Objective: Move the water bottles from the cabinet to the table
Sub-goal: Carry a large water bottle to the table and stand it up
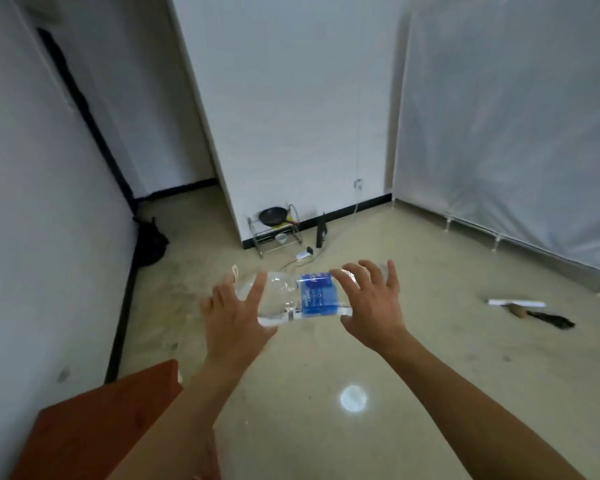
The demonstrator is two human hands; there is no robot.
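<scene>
Fingers splayed, the left hand (238, 317) and right hand (371, 306) press the clear blue-labelled plastic water bottle (314, 294) sideways between them, probably for carrying.

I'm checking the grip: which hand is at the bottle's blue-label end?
The right hand: its fingers reach the blue label of the bottle, while the left hand covers the clear, unlabelled end.

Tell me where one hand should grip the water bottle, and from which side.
Probably the blue-labelled midsection of the water bottle, from above. It lies crosswise between the left hand and right hand, so fingers can wrap round its girth there; both ends are covered by the spread hands.
</scene>
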